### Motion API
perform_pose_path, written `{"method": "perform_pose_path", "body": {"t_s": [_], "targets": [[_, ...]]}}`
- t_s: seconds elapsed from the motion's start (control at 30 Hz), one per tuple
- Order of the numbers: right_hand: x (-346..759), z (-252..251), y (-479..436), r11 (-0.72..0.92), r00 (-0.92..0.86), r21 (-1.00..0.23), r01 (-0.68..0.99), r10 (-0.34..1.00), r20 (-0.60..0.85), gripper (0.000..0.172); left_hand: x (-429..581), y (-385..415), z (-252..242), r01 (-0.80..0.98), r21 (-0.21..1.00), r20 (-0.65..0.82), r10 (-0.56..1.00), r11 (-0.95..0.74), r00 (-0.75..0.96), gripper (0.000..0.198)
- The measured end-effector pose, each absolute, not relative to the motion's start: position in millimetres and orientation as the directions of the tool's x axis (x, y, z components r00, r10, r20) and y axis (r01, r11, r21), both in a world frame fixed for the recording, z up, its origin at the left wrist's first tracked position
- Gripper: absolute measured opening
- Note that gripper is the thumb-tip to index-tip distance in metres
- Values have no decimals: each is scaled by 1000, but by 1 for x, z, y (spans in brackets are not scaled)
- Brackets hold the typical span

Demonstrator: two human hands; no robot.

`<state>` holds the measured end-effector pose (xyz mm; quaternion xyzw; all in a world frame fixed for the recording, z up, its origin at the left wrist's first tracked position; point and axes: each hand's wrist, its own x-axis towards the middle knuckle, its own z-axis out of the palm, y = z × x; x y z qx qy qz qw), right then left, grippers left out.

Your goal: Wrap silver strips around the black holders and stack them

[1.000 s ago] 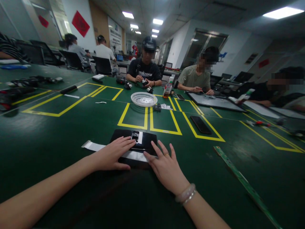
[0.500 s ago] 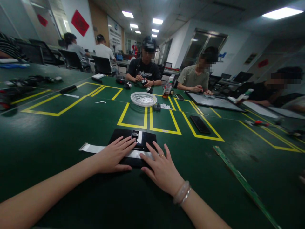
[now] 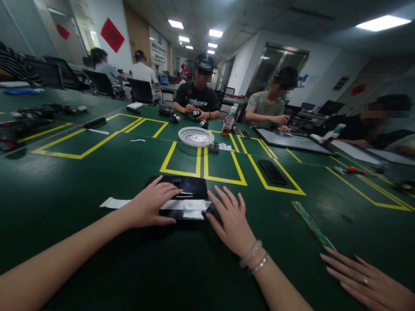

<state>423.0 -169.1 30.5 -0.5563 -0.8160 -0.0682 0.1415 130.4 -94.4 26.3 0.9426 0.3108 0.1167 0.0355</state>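
Observation:
A flat black panel (image 3: pixel 191 186) lies on the green table (image 3: pixel 65 190) in front of me, with a white strip (image 3: pixel 181 204) laid across its near edge and sticking out to the left. My left hand (image 3: pixel 149 204) rests flat on the panel and strip, fingers stretched out. My right hand (image 3: pixel 231 221) lies open on the table just right of the panel, its thumb tip at the panel's near right corner. A small dark part (image 3: pixel 177 182) sits on the panel's top.
Another person's hand (image 3: pixel 366 283) reaches in at the lower right, near a long green strip (image 3: pixel 311 224). A white basket (image 3: pixel 196 136), a black phone (image 3: pixel 272 171) and yellow tape boxes lie farther out. Several people sit working at the far side.
My right hand has slid off the panel to its right side. The white strip looks shifted on the panel. Another person's hand has come into view at the lower right.

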Motion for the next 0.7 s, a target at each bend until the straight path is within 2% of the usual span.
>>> {"method": "perform_pose_path", "body": {"t_s": [0.23, 0.3, 0.37, 0.47, 0.63, 0.7], "targets": [[429, 24, -164, 362, -312, -126, 924, 901, 301, 61, 60, -45, 33, 830, 106, 320, 809, -547, 492, 74], [429, 25, -165, 373, -330, -123, 920, 904, 272, 60, 32, -34, 33, 900, 101, 325, 869, -423, 372, 81], [428, 26, -166, 389, -357, -116, 914, 907, 224, 59, 1, -25, 32, 957, 96, 350, 910, -273, 224, 96], [428, 25, -167, 406, -391, -119, 906, 911, 131, 53, -48, -19, 22, 995, 79, 423, 906, -58, 19, 117], [429, 23, -167, 403, -398, -122, 907, 915, 67, 47, -107, -22, 1, 978, 40, 568, 801, 205, -191, 115], [429, 24, -167, 400, -396, -117, 909, 916, 58, 47, -115, -26, -1, 971, 78, 522, 820, 227, -234, 115]]}}
